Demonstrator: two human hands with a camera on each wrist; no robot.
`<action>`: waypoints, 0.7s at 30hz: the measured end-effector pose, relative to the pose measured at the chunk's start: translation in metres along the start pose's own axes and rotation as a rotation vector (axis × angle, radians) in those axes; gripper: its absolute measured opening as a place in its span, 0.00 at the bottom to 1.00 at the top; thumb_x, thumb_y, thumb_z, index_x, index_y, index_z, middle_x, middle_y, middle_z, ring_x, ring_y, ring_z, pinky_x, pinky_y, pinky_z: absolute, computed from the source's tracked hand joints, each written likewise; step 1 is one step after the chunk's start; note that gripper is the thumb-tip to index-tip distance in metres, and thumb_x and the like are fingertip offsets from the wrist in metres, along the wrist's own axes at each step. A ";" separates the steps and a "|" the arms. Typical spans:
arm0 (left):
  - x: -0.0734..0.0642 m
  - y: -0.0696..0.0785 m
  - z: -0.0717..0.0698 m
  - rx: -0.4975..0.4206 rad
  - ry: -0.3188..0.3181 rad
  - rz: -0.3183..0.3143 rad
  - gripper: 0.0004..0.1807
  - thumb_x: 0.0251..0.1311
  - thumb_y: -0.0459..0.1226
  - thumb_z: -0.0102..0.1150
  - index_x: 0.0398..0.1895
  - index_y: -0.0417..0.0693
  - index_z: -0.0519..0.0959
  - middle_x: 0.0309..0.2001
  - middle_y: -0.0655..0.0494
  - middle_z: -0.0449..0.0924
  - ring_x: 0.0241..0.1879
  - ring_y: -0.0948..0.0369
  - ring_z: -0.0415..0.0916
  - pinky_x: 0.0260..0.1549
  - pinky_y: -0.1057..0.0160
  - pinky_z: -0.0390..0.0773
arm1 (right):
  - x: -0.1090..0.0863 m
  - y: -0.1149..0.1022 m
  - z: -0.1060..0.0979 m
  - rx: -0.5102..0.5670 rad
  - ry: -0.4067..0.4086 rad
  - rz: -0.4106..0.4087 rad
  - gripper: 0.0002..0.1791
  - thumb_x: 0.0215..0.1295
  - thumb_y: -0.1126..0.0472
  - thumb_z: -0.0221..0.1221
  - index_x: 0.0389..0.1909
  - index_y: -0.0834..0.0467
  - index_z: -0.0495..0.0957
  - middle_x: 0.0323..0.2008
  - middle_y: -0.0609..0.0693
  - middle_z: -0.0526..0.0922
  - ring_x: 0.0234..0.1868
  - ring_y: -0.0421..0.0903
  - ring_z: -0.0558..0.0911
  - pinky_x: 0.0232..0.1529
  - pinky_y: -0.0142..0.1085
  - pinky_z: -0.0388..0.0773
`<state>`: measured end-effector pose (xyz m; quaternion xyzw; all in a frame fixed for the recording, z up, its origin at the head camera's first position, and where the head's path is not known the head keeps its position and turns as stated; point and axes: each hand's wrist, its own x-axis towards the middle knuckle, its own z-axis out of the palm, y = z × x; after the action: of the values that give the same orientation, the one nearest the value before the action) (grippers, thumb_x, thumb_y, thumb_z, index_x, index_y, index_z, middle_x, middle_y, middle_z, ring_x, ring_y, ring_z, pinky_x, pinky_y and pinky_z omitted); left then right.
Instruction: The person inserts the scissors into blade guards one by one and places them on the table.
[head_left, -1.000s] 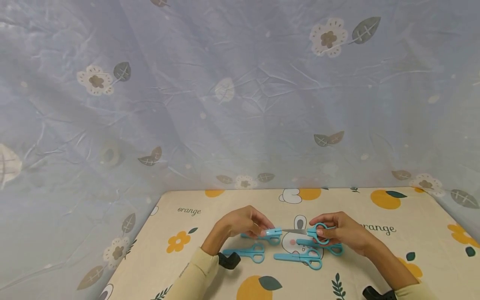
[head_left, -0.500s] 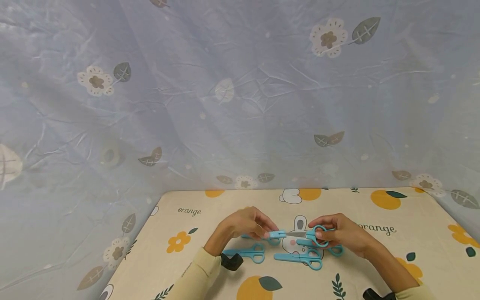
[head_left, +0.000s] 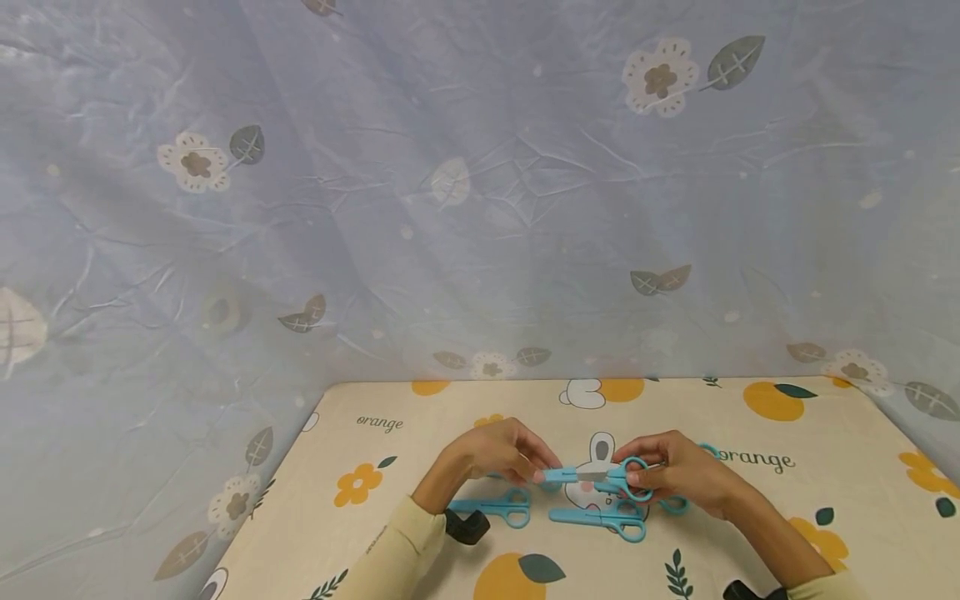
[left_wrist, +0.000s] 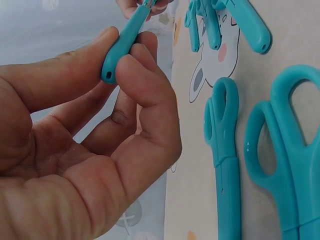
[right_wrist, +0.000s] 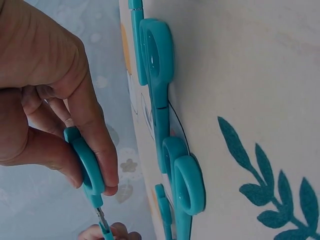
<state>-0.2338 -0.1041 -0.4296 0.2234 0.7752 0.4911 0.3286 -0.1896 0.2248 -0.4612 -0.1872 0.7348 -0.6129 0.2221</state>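
My left hand (head_left: 502,450) pinches a light-blue blade cover (head_left: 558,475) between thumb and fingers. The cover's closed end pokes out past the fingertips in the left wrist view. Opposite it, my right hand (head_left: 678,473) grips the looped handles of a pair of blue scissors (right_wrist: 91,170). Their metal blades point left, and the tips are inside the cover. A short stretch of bare blade (head_left: 592,476) shows between cover and handles. Both hands hold these above the table.
Covered blue scissors (head_left: 495,505) lie below my left hand, and another covered pair (head_left: 600,517) lies nearer the middle. More pairs are partly hidden under and behind both hands. A patterned cloth (head_left: 420,400) covers the table; a grey-blue curtain (head_left: 487,250) hangs behind.
The left hand has moved right with the cover, so less bare blade shows. The right hand stays nearly in place. The scissors lying in front have not moved.
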 end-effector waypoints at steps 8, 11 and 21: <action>0.001 0.000 0.003 -0.015 -0.031 -0.001 0.14 0.65 0.23 0.67 0.52 0.34 0.89 0.33 0.59 0.85 0.31 0.64 0.78 0.31 0.69 0.83 | 0.003 -0.002 0.006 -0.023 -0.007 -0.005 0.27 0.76 0.61 0.66 0.66 0.75 0.75 0.37 0.49 0.88 0.39 0.45 0.90 0.43 0.41 0.90; 0.002 0.000 0.004 -0.024 -0.034 0.005 0.14 0.64 0.22 0.66 0.52 0.34 0.89 0.34 0.55 0.86 0.31 0.65 0.78 0.31 0.69 0.82 | 0.005 -0.002 0.007 -0.028 -0.006 -0.004 0.27 0.75 0.61 0.66 0.65 0.75 0.75 0.37 0.49 0.87 0.39 0.45 0.89 0.43 0.41 0.90; 0.003 0.002 0.008 0.002 -0.018 0.035 0.14 0.63 0.21 0.65 0.51 0.34 0.89 0.33 0.51 0.86 0.31 0.64 0.80 0.31 0.68 0.83 | 0.006 -0.005 0.012 -0.041 0.002 0.005 0.25 0.75 0.60 0.66 0.64 0.73 0.77 0.37 0.51 0.88 0.39 0.47 0.91 0.41 0.42 0.90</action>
<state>-0.2302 -0.0966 -0.4315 0.2419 0.7686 0.4939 0.3267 -0.1885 0.2108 -0.4587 -0.1893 0.7479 -0.5974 0.2188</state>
